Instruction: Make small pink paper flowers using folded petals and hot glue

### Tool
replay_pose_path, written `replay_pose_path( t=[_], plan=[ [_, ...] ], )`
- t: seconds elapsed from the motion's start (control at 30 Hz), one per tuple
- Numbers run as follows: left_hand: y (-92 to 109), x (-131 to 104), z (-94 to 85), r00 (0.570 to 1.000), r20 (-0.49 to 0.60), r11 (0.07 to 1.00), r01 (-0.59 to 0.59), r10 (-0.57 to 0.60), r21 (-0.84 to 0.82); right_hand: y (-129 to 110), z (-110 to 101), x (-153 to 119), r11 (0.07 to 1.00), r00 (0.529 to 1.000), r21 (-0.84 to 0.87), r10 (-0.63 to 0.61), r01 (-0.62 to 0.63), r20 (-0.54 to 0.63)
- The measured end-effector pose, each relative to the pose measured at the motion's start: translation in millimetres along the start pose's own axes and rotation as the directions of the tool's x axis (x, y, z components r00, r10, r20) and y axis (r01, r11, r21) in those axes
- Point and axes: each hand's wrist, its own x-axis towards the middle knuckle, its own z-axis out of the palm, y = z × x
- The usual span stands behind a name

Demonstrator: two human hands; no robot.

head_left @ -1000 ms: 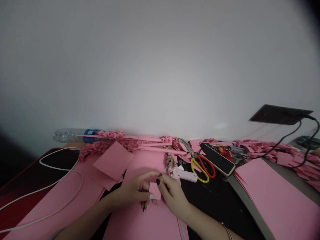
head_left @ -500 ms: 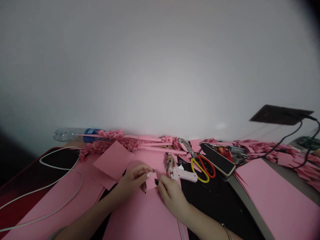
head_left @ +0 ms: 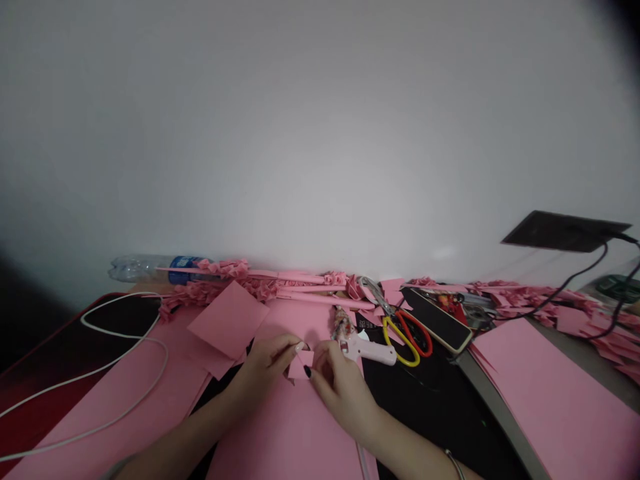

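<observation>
A small pink paper square [head_left: 299,369] is pinched between my two hands, just above a large pink sheet [head_left: 285,433]. My left hand [head_left: 273,360] grips its upper left side with thumb and fingers. On the right edge, my right hand [head_left: 337,380] is closed, its dark-nailed thumb pressed on the paper's face. Right beyond that hand lies a pale pink glue gun [head_left: 370,349] with a messy, crusted nozzle end. Scissors [head_left: 407,340] with yellow and red handles rest beside it.
Pink paper flowers with rolled stems [head_left: 300,293] line the wall, near a clear plastic bottle [head_left: 140,269]. A phone [head_left: 440,320] lies right of the scissors. Pink sheets [head_left: 555,393] stack at right; a white cable [head_left: 125,337] loops at left. Dark cords hang from a black panel [head_left: 565,231].
My right thumb has slid inward and left over the small square, and my left fingers have shifted along its top edge. The square sits slightly further left and flatter.
</observation>
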Motion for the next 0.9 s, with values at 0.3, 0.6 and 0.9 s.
replay_pose_path(
  t=[0.3, 0.6, 0.9],
  plan=[
    [-0.1, 2.0, 0.8, 0.999, 0.035, 0.999, 0.001, 0.001, -0.045, 3.9, 1.0, 0.5, 1.000, 1.000, -0.019, -0.025, 0.025, 0.009],
    [3.8, -1.8, 0.6, 0.994, 0.103, 0.988, 0.055, -0.041, -0.142, -3.0, -3.2, 2.4, 0.996, 0.999, -0.078, -0.039, 0.041, 0.019],
    [1.1, -2.1, 0.6, 0.994, 0.111, 0.979, 0.035, -0.013, -0.201, -4.3, -4.6, 2.8, 0.997, 0.998, -0.054, -0.049, 0.050, 0.030]
  ],
)
